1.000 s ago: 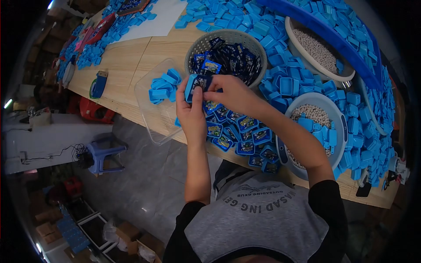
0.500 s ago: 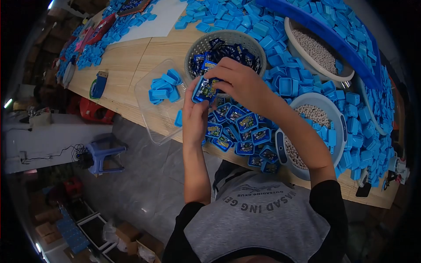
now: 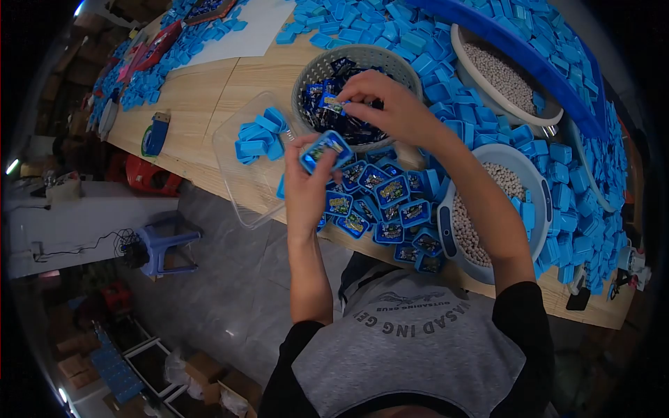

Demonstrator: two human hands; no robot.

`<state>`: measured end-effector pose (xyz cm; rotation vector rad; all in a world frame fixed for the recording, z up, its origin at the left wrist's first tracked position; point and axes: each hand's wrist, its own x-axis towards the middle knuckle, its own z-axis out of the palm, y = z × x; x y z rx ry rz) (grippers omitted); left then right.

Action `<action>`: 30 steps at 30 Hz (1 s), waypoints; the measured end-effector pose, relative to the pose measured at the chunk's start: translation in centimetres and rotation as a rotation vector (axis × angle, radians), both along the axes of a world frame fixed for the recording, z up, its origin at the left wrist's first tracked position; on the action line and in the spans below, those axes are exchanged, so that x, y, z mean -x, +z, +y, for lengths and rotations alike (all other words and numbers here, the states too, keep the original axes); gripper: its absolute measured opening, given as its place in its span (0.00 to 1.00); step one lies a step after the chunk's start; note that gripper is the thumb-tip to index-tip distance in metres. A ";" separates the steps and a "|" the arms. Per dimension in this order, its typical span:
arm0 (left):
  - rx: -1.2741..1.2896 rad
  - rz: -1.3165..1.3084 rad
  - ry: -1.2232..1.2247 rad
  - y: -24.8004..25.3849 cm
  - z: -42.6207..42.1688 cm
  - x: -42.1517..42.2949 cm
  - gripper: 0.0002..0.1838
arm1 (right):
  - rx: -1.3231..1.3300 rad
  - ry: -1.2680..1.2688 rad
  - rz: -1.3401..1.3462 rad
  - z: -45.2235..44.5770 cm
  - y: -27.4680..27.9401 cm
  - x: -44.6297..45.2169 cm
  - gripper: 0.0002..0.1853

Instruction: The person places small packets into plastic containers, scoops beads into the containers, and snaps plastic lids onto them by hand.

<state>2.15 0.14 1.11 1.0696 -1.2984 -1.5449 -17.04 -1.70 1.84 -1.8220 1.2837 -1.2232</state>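
Note:
My left hand [image 3: 306, 180] grips a small blue tray [image 3: 327, 150] with a dark printed packet lying in it, the thumb across its front. Up and to the right, my right hand [image 3: 373, 101] pinches a blue printed packet [image 3: 332, 104] over the round grey basket [image 3: 301, 95]. Many dark blue packets [image 3: 362, 129] lie inside that basket. Below the hands, several blue trays with packets in them [image 3: 391, 191] are heaped near the table's front edge. Left of my left hand, a clear plastic container [image 3: 233, 182] holds loose blue trays [image 3: 261, 139].
A light blue basin [image 3: 542, 209] with pale beads and blue pieces stands at the right. Behind it is a pale bowl of beads [image 3: 498, 75]. Heaps of blue trays [image 3: 446, 94] surround them. A tape roll [image 3: 156, 134] lies on the wooden table [image 3: 202, 90] at the left.
My right hand has let go of the packet in the tray and moved up to the basket, where it now pinches another packet. My left hand has tilted the tray and lowered it slightly.

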 end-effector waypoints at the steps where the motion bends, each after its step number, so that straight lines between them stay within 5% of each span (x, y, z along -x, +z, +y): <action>1: 0.031 -0.090 -0.119 -0.4 0.6 0.2 0.13 | -0.080 -0.069 0.183 -0.6 -0.4 0.7 0.12; 6: 0.794 -0.593 -0.371 -3.0 4.5 3.7 0.09 | -0.305 -0.202 0.812 -3.4 -6.8 1.3 0.19; 10: 0.990 -0.777 -0.253 -5.0 5.9 5.9 0.11 | -0.428 -0.094 0.901 -5.0 -8.6 0.7 0.19; 13: 0.866 -0.581 -0.302 -4.4 5.1 5.2 0.11 | -0.421 -0.083 0.944 -5.6 -9.5 0.7 0.18; 17: 0.712 -0.628 0.067 -3.8 -0.9 -0.1 0.10 | -0.282 -0.051 0.723 -5.2 -8.8 2.4 0.13; 20: 0.428 -1.289 0.093 -7.1 -5.3 -6.4 0.15 | -0.266 -0.054 0.418 -4.3 -6.2 3.1 0.11; 22: 0.053 -1.612 -0.209 -9.6 -8.0 -9.1 0.18 | -0.303 -0.055 0.214 -4.3 -5.7 3.5 0.12; 25: 0.012 -1.590 -0.320 -10.9 -9.1 -10.4 0.16 | -0.338 -0.028 0.017 -3.3 -3.5 3.5 0.12; 28: 0.257 -1.363 0.070 -9.1 -7.8 -10.1 0.12 | -0.352 0.031 -0.087 -3.0 -3.7 3.9 0.12; 30: 0.272 -0.829 0.218 -8.0 -7.7 -9.4 0.08 | -0.312 0.027 -0.104 -2.8 -3.7 4.0 0.12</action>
